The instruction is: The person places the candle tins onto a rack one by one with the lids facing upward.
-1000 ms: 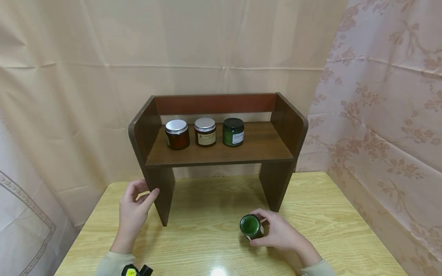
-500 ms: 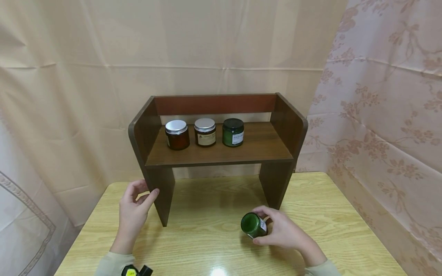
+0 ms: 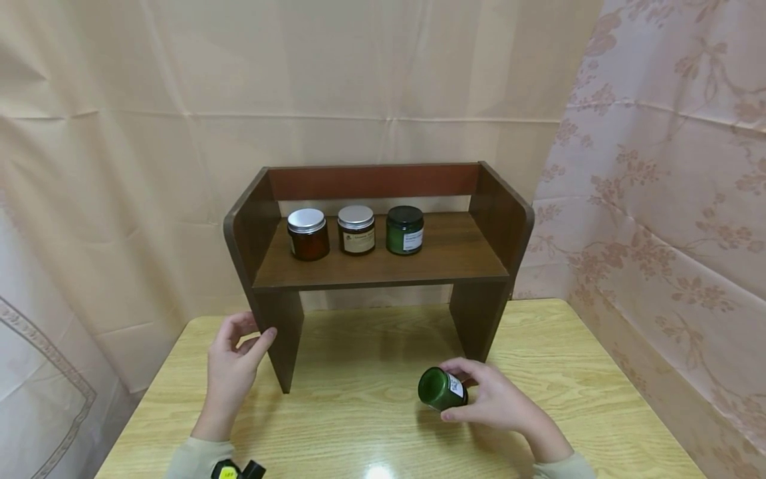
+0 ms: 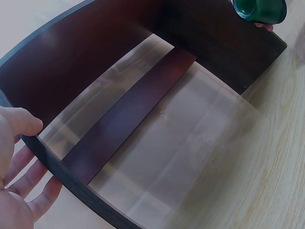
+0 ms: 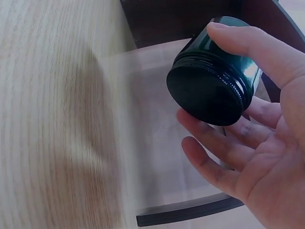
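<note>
My right hand (image 3: pixel 493 406) grips a green glass jar (image 3: pixel 441 389) with a white label, in front of the shelf's right leg. It is tipped over, glass base facing up and left in the head view. The right wrist view shows its black lid (image 5: pixel 205 93), with my thumb on the glass and fingers along the other side. My left hand (image 3: pixel 235 366) holds the front edge of the left side panel of a dark brown wooden shelf (image 3: pixel 383 271), thumb inside and fingers outside. The left wrist view shows this hand (image 4: pixel 21 167) on the panel edge too.
On the shelf board stand an amber jar (image 3: pixel 308 245) with a silver lid, a labelled amber jar (image 3: pixel 357 241) and a green jar (image 3: pixel 404 237) with a black lid. Below is a light wooden table (image 3: pixel 347 426). Beige curtains (image 3: pixel 383 80) hang close behind.
My right hand has tilted the green jar further, bringing its label into sight, and shifted slightly right and away from me. My left hand stays on the side panel.
</note>
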`<state>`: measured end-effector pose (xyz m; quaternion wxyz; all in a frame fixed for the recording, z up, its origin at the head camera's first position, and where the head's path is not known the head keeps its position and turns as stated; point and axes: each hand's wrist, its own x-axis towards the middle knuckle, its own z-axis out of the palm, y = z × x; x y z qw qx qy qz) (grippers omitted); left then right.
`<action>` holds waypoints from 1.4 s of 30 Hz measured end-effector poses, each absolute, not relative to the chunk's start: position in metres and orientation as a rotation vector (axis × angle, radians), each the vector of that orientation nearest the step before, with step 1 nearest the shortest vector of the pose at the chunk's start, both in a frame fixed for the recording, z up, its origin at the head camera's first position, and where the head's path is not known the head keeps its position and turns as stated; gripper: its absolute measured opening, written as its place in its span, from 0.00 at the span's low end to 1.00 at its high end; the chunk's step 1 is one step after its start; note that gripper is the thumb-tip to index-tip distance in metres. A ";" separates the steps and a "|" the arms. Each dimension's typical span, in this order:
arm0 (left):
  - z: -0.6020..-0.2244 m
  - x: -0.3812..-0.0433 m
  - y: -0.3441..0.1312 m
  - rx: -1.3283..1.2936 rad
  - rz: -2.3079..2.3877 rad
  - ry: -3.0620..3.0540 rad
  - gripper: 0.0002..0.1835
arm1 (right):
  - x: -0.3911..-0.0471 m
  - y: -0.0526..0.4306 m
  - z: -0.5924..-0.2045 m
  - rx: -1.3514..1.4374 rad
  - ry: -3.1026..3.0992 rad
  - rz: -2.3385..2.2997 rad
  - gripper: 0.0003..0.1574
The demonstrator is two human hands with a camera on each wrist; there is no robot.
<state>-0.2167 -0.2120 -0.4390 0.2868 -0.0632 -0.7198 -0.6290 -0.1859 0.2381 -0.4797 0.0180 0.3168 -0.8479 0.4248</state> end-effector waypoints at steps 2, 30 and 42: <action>-0.439 -0.217 -0.212 -0.172 -1.691 -1.914 0.19 | -0.184 0.238 -0.479 0.985 -2.635 1.329 0.37; -0.444 -0.215 -0.213 -0.173 -1.719 -1.906 0.19 | -0.168 0.268 -0.456 0.905 -2.715 1.062 0.40; -0.440 -0.216 -0.212 -0.160 -1.720 -1.898 0.18 | -0.167 0.277 -0.424 0.839 -2.655 0.946 0.42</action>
